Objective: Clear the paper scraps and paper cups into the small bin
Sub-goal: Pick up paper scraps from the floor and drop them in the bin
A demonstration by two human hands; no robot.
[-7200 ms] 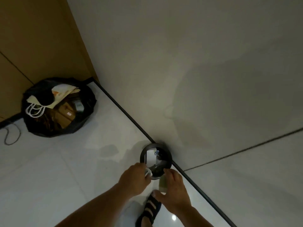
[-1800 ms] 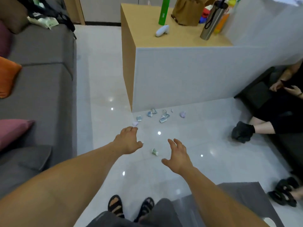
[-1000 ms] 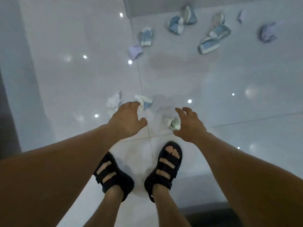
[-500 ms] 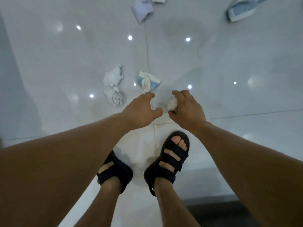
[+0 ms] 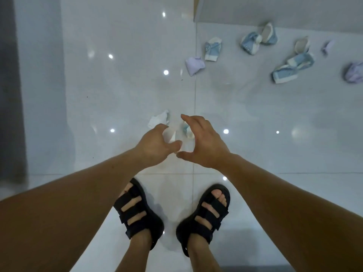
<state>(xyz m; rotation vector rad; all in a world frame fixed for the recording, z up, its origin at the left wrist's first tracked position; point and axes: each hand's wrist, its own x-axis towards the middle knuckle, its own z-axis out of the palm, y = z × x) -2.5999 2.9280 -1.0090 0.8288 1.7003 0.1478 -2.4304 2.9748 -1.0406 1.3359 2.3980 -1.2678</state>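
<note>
The left hand is curled round a white piece and seems to hold it. The right hand holds nothing. Its fingers are spread and bent, just above a blue scrap on the floor. A white scrap lies just past the left hand. Squashed blue cups and purple scraps lie well apart from the hands, near the far edge of the floor, by the grey panel. The bin is not in view.

I think the right hand is about to grab the blue scrap. The floor looks shiny and smooth, so the fingers could push the scrap away and miss it. If the left hand tries to take more, the white piece could slip out. The sandals are near the hands, so a step could squash or kick a scrap. The bin must be some way off, so bits could fall on the walk there.
</note>
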